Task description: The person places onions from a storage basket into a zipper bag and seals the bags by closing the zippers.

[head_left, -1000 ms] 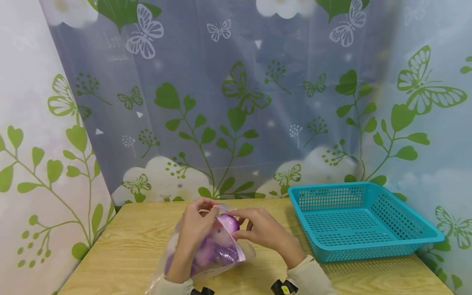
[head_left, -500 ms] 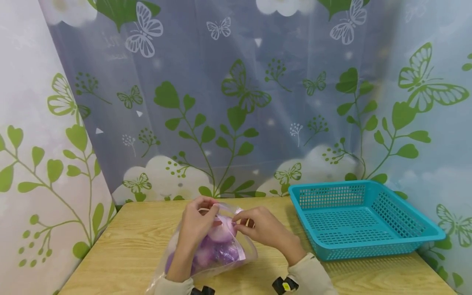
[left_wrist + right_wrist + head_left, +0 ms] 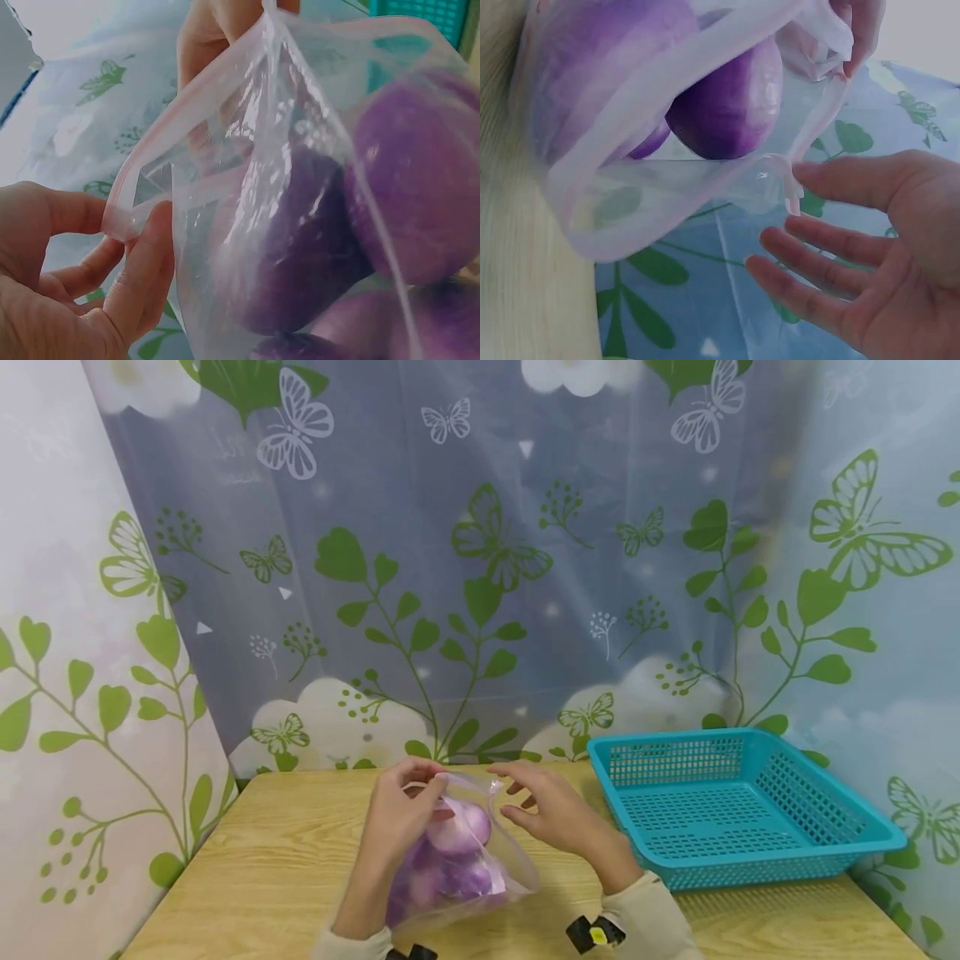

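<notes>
A clear zip bag (image 3: 517,870) with a pale pink-white edge stands on the table, its mouth agape. Several glossy purple-and-white round vegetables (image 3: 467,832), which look like red onions, fill it. My left hand (image 3: 405,806) pinches the bag's rim between thumb and fingers; the left wrist view shows this grip at the corner. My right hand (image 3: 558,814) is at the opposite side of the mouth with fingers spread and relaxed. In the right wrist view, its thumb (image 3: 840,178) meets the tip of the bag's edge while the other fingers stay apart from it.
A turquoise plastic basket (image 3: 772,863) with perforated walls stands at the right of the wooden table (image 3: 262,843). Behind the table hangs a curtain (image 3: 570,635) printed with leaves and butterflies.
My right hand has gone from the onion to the bag's edge, drawn it rightward, and loosened its fingers. The mouth is wider. My left hand keeps its pinch in place.
</notes>
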Motion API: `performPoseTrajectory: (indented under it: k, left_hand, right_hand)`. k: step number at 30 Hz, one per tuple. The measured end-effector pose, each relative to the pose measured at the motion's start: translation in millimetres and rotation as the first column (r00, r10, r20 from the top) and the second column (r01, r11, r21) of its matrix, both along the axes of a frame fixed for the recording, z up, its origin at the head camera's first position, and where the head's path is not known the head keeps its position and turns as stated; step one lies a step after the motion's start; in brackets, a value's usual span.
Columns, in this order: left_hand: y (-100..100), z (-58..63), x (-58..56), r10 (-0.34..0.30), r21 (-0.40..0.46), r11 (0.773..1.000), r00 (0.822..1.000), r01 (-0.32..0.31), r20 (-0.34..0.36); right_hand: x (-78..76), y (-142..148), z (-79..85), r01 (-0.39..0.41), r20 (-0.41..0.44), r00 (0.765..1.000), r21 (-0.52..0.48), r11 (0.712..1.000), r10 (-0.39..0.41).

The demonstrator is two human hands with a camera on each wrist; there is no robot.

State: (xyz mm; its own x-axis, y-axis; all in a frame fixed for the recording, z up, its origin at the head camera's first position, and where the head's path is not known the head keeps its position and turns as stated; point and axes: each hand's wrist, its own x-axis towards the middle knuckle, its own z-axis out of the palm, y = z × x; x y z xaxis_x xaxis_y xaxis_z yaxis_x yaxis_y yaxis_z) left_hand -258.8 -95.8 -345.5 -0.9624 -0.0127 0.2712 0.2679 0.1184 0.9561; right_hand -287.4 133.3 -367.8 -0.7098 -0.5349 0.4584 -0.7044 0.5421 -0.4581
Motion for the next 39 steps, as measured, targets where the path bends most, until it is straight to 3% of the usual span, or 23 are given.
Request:
performPoseTrajectory:
  k: [8,13,18,32,39]
  left_hand:
    - [-0.7,12.6,10.9,-0.067,0.043,0.997,0.998,0.067,0.0]
    - [-4.7,18.2,14.9,-0.061,0.049,0.997,0.998,0.061,0.002]
    - [-10.7,21.2,17.0,-0.059,0.027,0.998,0.998,0.059,-0.008]
    - [-20.9,25.5,18.8,-0.092,-0.029,0.995,0.995,0.091,-0.046]
    - [-27.4,24.9,18.1,-0.192,-0.011,0.981,0.981,0.192,-0.025]
  right_hand:
    - [5.7,1.1,9.1,-0.09,-0.089,0.992,-0.048,0.995,0.086]
    - [7.7,4.6,13.0,-0.085,-0.204,0.977,-0.089,0.992,0.065]
    - [11.1,3.6,17.1,-0.078,-0.261,0.965,-0.181,0.98,0.028]
    - [22.6,1.4,26.0,-0.032,-0.302,0.949,-0.379,0.925,-0.091]
    - [26.3,3.5,30.2,0.022,-0.266,0.952,-0.433,0.901,-0.151]
